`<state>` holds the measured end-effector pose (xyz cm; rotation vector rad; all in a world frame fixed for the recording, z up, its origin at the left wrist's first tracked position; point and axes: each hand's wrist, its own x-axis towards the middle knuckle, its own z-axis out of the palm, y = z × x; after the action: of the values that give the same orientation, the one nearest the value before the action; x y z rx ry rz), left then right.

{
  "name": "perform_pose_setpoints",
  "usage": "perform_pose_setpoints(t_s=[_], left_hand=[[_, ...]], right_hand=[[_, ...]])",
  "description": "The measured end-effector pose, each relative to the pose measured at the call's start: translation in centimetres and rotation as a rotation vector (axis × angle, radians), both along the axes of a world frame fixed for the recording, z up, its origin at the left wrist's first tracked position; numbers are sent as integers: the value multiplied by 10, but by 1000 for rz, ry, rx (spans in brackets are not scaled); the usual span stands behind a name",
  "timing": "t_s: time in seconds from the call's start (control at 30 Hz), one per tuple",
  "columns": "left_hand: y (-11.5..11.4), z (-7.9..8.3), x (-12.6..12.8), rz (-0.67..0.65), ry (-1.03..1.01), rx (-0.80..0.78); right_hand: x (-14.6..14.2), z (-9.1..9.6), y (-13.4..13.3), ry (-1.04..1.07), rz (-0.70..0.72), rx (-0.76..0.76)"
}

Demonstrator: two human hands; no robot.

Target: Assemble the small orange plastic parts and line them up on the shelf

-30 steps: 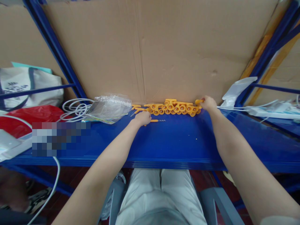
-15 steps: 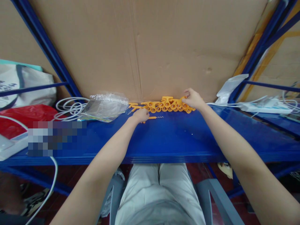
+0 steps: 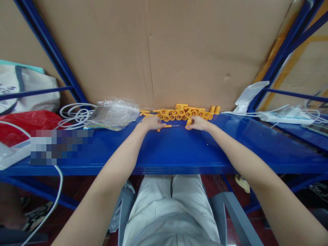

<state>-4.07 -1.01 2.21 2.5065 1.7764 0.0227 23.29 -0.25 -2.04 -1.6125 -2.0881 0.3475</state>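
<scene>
My left hand [image 3: 151,122] is closed on an orange corkscrew [image 3: 167,126], whose bare metal spiral points right, low over the blue shelf. My right hand [image 3: 201,123] grips a hollow orange corkscrew cap [image 3: 189,124] a short way right of the spiral's tip. The two parts are apart. Just behind both hands, a pile of orange corkscrew pieces [image 3: 178,115] lies along the cardboard, many with round open ends facing me. Two orange pieces [image 3: 217,110] stand at its right end. More corkscrews [image 3: 145,112] lie behind my left hand, partly covered by it.
Clear plastic bags [image 3: 115,114] and a coiled white cable [image 3: 74,116] are on the left of the blue shelf [image 3: 164,150]. Cardboard [image 3: 189,51] closes the back. A white power strip [image 3: 287,115] sits at right, near a white plastic bag [image 3: 249,95].
My right hand has come left and nearer from the pile's right end, now with an orange cap in it. The left hand stays on the corkscrew, almost in place.
</scene>
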Motion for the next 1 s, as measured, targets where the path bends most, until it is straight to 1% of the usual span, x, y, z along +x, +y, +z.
perform_pose_setpoints(t_s=[0.1,0.17,0.3,0.37,0.5,0.6,0.73,0.87,1.0], left_hand=[[-4,2,-1,18,-68,-108],[-6,1,0,38,-101,-130],[-5,-3,5,50,-97,-145],[-4,-5,6,49,-101,-130],[-4,-7,6,19,-127,-79],[-4,-7,7,-16,-158,-61],[-6,-6,8,-18,-191,-114],[-8,-6,10,-1,-210,-137],[-8,-6,9,1,-227,-139]], right_hand=[[1,-5,-1,-54,-36,-18],[2,-7,0,-53,-33,-5],[3,-8,4,-52,-8,13],[3,-6,5,-107,-26,51],[2,-2,2,-224,-56,195],[-1,2,-3,-261,-35,218],[-2,4,-7,-297,7,225],[1,3,-4,-293,94,240],[5,2,-1,-263,158,215]])
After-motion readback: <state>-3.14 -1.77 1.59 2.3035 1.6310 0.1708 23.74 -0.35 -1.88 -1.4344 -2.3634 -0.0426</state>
